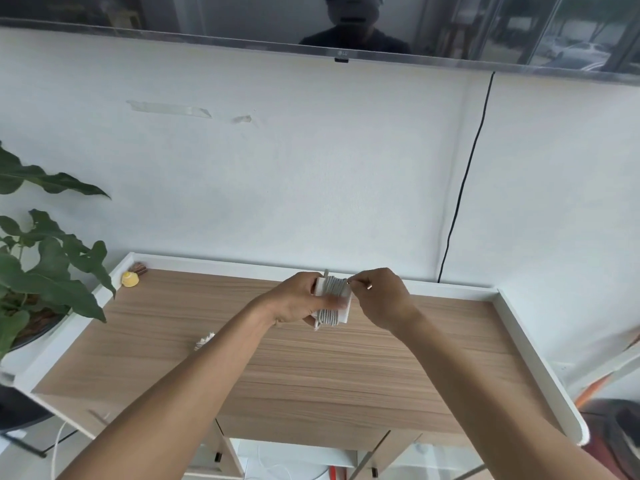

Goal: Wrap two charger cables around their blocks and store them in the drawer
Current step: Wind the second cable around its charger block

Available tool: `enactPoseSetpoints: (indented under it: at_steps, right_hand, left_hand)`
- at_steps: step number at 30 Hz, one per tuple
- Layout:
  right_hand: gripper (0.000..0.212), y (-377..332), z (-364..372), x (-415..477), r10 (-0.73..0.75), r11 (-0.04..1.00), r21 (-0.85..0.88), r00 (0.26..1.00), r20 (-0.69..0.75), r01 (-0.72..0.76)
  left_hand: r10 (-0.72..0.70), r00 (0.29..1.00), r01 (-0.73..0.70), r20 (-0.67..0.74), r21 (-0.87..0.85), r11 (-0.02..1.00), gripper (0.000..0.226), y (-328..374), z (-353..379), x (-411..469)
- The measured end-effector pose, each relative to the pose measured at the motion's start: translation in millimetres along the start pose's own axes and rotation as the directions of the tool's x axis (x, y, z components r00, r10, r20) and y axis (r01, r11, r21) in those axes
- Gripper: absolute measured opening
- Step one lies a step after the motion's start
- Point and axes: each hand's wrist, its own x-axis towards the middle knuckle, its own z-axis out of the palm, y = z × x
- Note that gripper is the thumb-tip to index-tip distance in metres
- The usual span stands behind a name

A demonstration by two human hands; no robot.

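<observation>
Above the middle of the wooden cabinet top (311, 368), my left hand (298, 299) grips a white charger block (341, 308) with a grey-white cable (334, 289) coiled several times round it. My right hand (381, 296) pinches the end of that cable at the block's top right. Another wound cable (204, 340) shows partly beside my left forearm, which hides most of it. Below the front edge, an open drawer (294, 459) shows a white inside with thin white cords.
A small yellow object (130, 279) sits at the cabinet's back left corner. A leafy plant (45, 265) stands left of the cabinet. A raised white rim (530, 337) borders the top. A black cord (464, 188) hangs down the wall from the television (341, 26).
</observation>
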Motion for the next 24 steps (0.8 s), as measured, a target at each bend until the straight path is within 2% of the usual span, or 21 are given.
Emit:
enactPoseSetpoints:
  at_steps: [2, 4, 8, 12, 14, 16, 19, 22, 24]
  right_hand:
    - [0.024, 2.7, 5.4, -5.7, -0.113, 0.993, -0.041, 0.985, -0.131, 0.109]
    - [0.02, 6.4, 8.5, -11.9, -0.161, 0.986, 0.007, 0.963, -0.218, 0.166]
    - [0.018, 14.3, 19.3, -24.3, -0.188, 0.972, 0.086, 0.939, -0.288, 0.221]
    - [0.015, 16.3, 29.8, -29.0, -0.232, 0.961, 0.064, 0.907, -0.353, 0.271]
    - [0.015, 18.3, 30.6, -30.0, -0.214, 0.969, 0.045, 0.913, -0.346, 0.244]
    - [0.013, 20.5, 26.6, -30.3, -0.169, 0.973, 0.098, 0.934, -0.314, 0.209]
    - [0.014, 21.2, 18.7, -26.4, -0.07, 0.972, 0.208, 0.979, -0.192, 0.111]
    - [0.018, 24.1, 16.1, -21.2, -0.002, 0.973, 0.228, 0.996, -0.091, 0.023]
    - [0.019, 26.9, 15.7, -18.7, 0.038, 0.952, 0.304, 0.999, 0.001, -0.036]
  left_hand:
    - [-0.006, 1.0, 0.005, -0.012, -0.085, 0.996, 0.023, 1.3, 5.7, 2.5]
    - [-0.027, 0.999, 0.023, -0.031, -0.139, 0.99, 0.017, 3.8, 9.8, 4.2]
    - [-0.094, 0.992, 0.068, -0.08, -0.279, 0.958, 0.022, 3.3, 10.2, 5.0]
    - [-0.13, 0.986, 0.093, -0.103, -0.305, 0.948, 0.025, 0.4, 11.0, 5.1]
    - [-0.14, 0.984, 0.101, -0.107, -0.314, 0.944, 0.025, 0.3, 11.5, 4.5]
    - [-0.149, 0.982, 0.105, -0.12, -0.314, 0.944, 0.024, 0.0, 11.2, 3.6]
    - [-0.166, 0.973, 0.115, -0.161, -0.286, 0.951, 0.023, -1.6, 13.6, 3.5]
    - [-0.166, 0.963, 0.107, -0.212, -0.265, 0.958, 0.015, -3.2, 18.8, 4.6]
    - [-0.16, 0.958, 0.1, -0.239, -0.245, 0.964, 0.014, -3.5, 21.5, 5.0]
